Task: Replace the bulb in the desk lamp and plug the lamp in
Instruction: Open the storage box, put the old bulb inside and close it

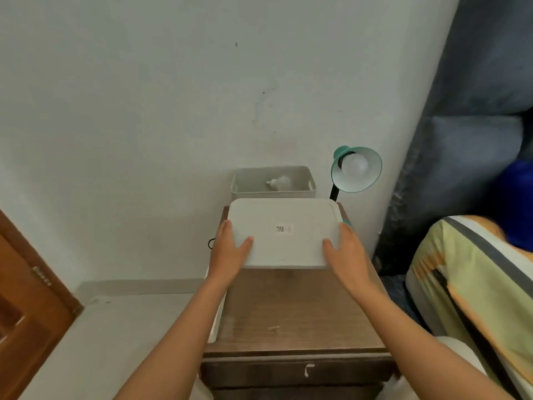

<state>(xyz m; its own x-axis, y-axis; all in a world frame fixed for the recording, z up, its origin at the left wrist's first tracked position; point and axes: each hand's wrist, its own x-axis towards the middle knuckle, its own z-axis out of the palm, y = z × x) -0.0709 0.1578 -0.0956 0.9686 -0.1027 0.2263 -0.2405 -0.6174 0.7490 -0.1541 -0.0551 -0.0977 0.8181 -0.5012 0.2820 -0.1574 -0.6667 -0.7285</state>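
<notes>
Head view: left hand (230,249) and right hand (347,249) clasp the short ends of the white lid (284,232), its long axis running between them. The spare bulb (279,183) lies in the open bin (311,186) just beyond, nearer neither hand; the lamp (356,168) stands beyond the right hand.

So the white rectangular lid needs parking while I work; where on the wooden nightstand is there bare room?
The near half of the brown wooden nightstand is bare, between the white lid and the front edge. The back is crowded: the open white bin holding a loose bulb, with the green desk lamp beside it.
</notes>
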